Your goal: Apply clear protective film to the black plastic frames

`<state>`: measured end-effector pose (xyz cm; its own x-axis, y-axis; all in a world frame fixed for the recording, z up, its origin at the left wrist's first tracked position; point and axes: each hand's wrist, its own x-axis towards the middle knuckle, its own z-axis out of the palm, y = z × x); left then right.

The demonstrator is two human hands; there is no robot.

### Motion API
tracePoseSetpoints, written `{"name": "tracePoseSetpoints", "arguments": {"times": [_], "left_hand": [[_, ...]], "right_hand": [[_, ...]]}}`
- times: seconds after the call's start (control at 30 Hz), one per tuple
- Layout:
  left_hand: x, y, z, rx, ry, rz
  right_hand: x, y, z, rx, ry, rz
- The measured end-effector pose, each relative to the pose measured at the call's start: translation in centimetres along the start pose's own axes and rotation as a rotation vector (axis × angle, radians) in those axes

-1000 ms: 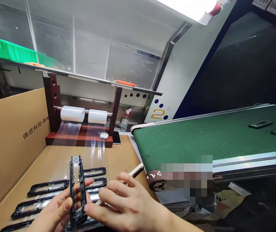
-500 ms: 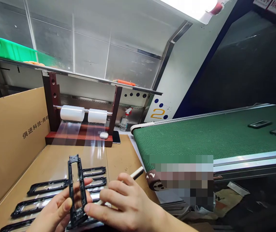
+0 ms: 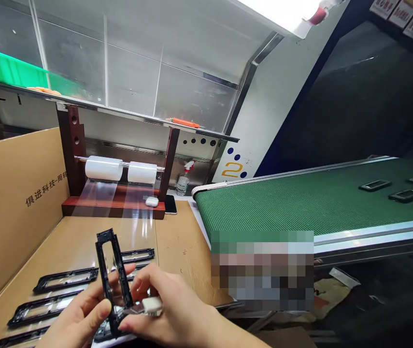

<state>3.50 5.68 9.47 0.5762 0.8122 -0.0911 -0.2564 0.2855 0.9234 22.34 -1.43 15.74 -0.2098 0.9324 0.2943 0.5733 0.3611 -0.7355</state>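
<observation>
My left hand [image 3: 79, 314] grips a narrow black plastic frame [image 3: 121, 270], thumb on its near side and fingers behind. The frame stands nearly upright, and its long window looks see-through. Closed around a white-handled tool [image 3: 151, 306] is my right hand [image 3: 177, 297]; the tool's greyish tip meets the lower end of the frame, though its exact kind is unclear. Similar black frames lie in rows on the cardboard, among them one left of my hands [image 3: 64, 279] and one behind them [image 3: 139, 254].
Two film rolls [image 3: 104, 168] hang on a dark red wooden stand [image 3: 112, 209]. A cardboard wall [image 3: 14, 179] rises at left. On the right runs a green conveyor belt [image 3: 264, 208] carrying several black pieces. A spray bottle [image 3: 182, 181] and a phone [image 3: 170, 205] sit behind.
The tool has turned in my right hand: its white end now points at the frame's lower end, with the thumb drawn in. The frame leans slightly more left. The whole view has shifted a little.
</observation>
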Motion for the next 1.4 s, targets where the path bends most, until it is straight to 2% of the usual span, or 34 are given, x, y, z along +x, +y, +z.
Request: {"name": "tracePoseSetpoints", "arguments": {"times": [0.07,0.2,0.3,0.47,0.6,0.73,0.8,0.87,1.0,1.1,1.17,1.27,1.33,1.4], "left_hand": [[-0.3,0.5,0.4,0.046,0.011,0.011],[-0.9,1.5,1.8,0.068,0.116,0.048],[-0.9,1.3,1.7,0.08,0.164,0.066],[-0.3,0.2,0.6,0.077,0.085,0.052],[-0.6,0.6,1.7,-0.033,0.133,0.052],[-0.9,1.0,2.4,-0.093,0.158,0.013],[-0.8,1.0,1.8,-0.04,0.133,-0.008],[-0.4,0.9,0.7,0.151,0.101,0.0],[0.9,0.8,-1.1,0.75,0.069,0.202],[1.5,1.1,-1.2,1.028,0.006,0.452],[1.5,1.5,-1.0,1.128,0.01,0.635],[1.3,2.3,-0.6,1.19,0.038,0.825],[1.2,2.9,-0.6,1.18,0.044,0.845],[1.2,3.5,-1.0,1.155,0.033,0.8]], "right_hand": [[0.3,-0.5,-0.4,0.039,-0.033,0.058],[0.7,-1.2,-1.1,0.009,-0.063,0.083],[0.8,-1.6,-1.3,-0.054,-0.087,0.091],[0.8,-1.6,-1.2,-0.065,-0.101,0.046],[0.6,-1.5,-1.0,0.031,-0.062,0.051],[0.3,-1.0,-1.4,0.246,-0.011,0.039],[0.2,-0.1,-1.9,0.222,0.065,0.027],[-0.1,1.2,-2.3,0.064,0.143,0.037],[-1.0,3.0,-3.3,-0.284,0.249,0.037],[-1.4,3.2,-3.7,-0.468,0.215,-0.143],[-1.4,3.1,-3.8,-0.569,0.188,-0.239],[-1.3,3.1,-3.6,-0.612,0.188,-0.26],[-1.2,3.2,-3.4,-0.583,0.198,-0.254],[-1.0,3.1,-3.4,-0.528,0.21,-0.242]]}}
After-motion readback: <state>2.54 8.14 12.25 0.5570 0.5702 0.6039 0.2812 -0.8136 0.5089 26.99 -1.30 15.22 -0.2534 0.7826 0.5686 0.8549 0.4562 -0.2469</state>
